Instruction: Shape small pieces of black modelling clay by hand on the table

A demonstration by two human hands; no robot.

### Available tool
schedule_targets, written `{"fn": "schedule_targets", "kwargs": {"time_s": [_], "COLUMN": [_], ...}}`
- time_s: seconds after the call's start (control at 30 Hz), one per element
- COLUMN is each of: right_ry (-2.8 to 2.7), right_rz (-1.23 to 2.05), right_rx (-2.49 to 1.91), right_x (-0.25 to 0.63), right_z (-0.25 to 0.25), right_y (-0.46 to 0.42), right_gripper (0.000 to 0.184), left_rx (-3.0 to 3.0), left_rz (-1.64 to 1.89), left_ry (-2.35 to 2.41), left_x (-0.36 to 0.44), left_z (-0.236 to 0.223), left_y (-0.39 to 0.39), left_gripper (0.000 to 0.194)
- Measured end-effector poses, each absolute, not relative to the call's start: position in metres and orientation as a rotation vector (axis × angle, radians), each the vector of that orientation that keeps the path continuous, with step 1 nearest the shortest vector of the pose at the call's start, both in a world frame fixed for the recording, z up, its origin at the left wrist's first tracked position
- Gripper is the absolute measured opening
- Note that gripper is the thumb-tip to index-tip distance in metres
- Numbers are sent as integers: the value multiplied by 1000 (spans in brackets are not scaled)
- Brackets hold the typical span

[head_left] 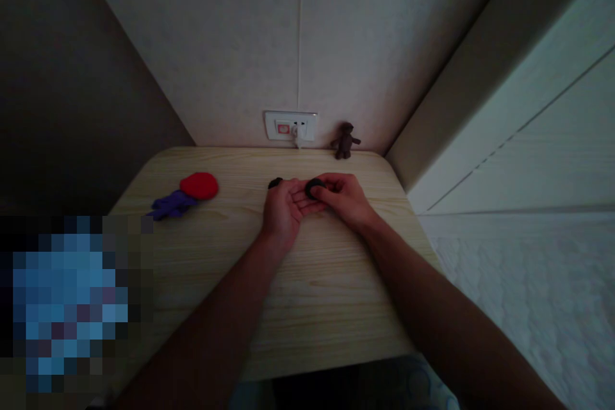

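My left hand (283, 205) is palm up, its fingers stretched out to the right beneath a small black round piece (315, 189) that looks like modelling clay. With its thumb and fingers, my right hand (343, 195) grips that piece above the left fingers. Just beyond the left thumb, a second black lump (275, 183) shows, partly hidden by the hand. Off to the left, a flat red disc (199, 186) lies touching purple clay-like pieces (173, 204). A small brown figure (344, 140) with a head, arms and legs stands at the back right.
Everything rests on a pale wooden tabletop (307, 307) with rounded back corners. A wall socket (291, 126) with a white plug sits just above its back edge. To the right is a white quilted surface (523, 288). A blurred-out blue patch (67, 295) covers the lower left.
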State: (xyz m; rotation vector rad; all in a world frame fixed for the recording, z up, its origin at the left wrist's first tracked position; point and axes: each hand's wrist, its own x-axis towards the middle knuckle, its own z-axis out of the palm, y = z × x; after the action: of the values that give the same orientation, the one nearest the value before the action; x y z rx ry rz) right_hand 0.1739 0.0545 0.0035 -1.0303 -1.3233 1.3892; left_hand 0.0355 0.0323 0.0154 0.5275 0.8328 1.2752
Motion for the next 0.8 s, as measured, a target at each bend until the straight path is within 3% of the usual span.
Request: {"fn": "schedule_targets", "kwargs": {"time_s": [0.2, 0.53, 0.8], "right_ry": [-1333, -1388, -1347], "right_rz": [1392, 1367, 1434], "right_rx": [-1014, -973, -936], "right_x": [175, 176, 175], "right_z": [1, -3, -1], "right_y": [55, 57, 56], "right_gripper": [24, 33, 30], "left_rx": [564, 584, 591], "left_rz": [1298, 1296, 1296], "left_ry": [831, 869, 857], "left_x": [38, 37, 36], "left_z": [12, 13, 12], "left_y": [33, 32, 33], "left_gripper": [9, 9, 7]}}
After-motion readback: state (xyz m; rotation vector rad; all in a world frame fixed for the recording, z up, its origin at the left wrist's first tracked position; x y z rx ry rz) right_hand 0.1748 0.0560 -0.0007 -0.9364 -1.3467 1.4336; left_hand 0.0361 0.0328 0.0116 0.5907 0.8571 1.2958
